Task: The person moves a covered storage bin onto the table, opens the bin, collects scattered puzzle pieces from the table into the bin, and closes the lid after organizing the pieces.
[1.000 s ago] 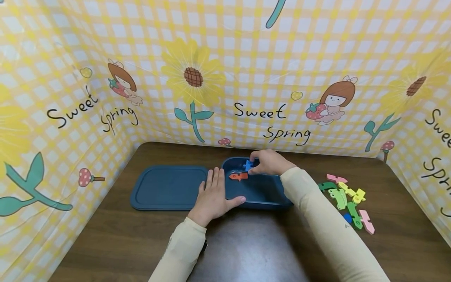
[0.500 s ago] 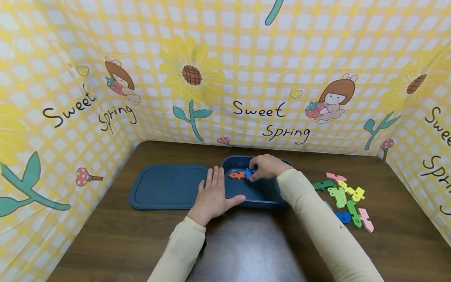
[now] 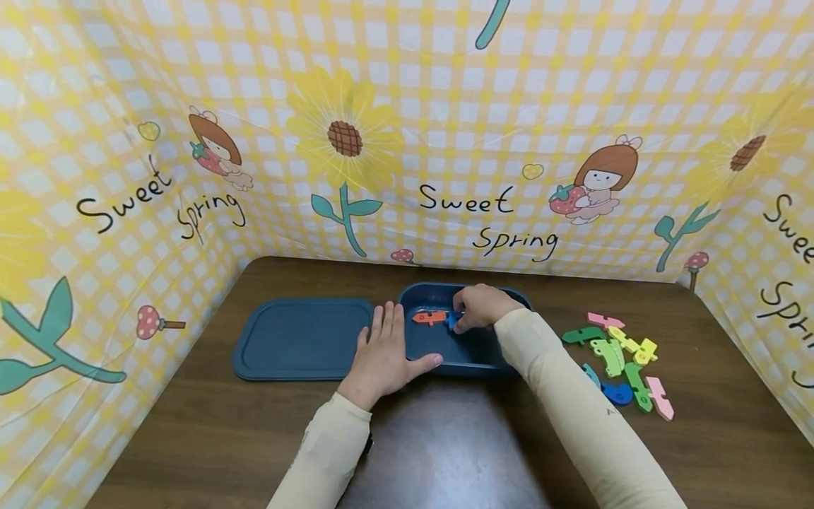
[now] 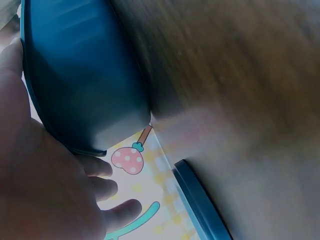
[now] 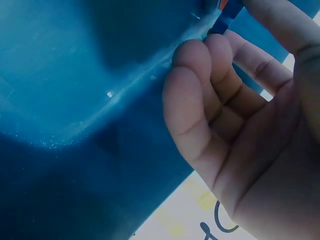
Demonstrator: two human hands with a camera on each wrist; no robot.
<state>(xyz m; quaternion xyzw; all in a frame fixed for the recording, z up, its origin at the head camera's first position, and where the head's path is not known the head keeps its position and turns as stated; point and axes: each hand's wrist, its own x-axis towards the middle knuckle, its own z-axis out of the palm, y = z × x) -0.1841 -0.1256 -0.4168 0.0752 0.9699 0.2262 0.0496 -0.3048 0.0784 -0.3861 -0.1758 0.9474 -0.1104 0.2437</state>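
Inside a dark blue box (image 3: 470, 370), my right hand (image 3: 486, 308) pinches a small blue puzzle piece (image 3: 452, 320) between thumb and fingertips. Just left of it lies an orange puzzle piece (image 3: 429, 318) with a pointed end; the two seem to meet end to end. The blue piece (image 5: 228, 17) shows only partly at the top of the right wrist view. My left hand (image 3: 380, 360) rests on the box's left edge, fingers straight and thumb along the near rim. From below, the left wrist view has that hand (image 4: 45, 180) against the box wall (image 4: 85, 75).
A flat dark blue lid (image 3: 305, 341) lies left of the box. On the right, several coloured pieces are scattered, among them a light green one (image 3: 610, 357), a dark green one (image 3: 581, 335) and a pink one (image 3: 660, 398). A patterned cloth (image 3: 458, 127) surrounds the wooden table (image 3: 445, 445).
My right hand has brought the blue puzzle piece from the box's far side toward me, to the orange piece's right end. My left hand has stayed in place.
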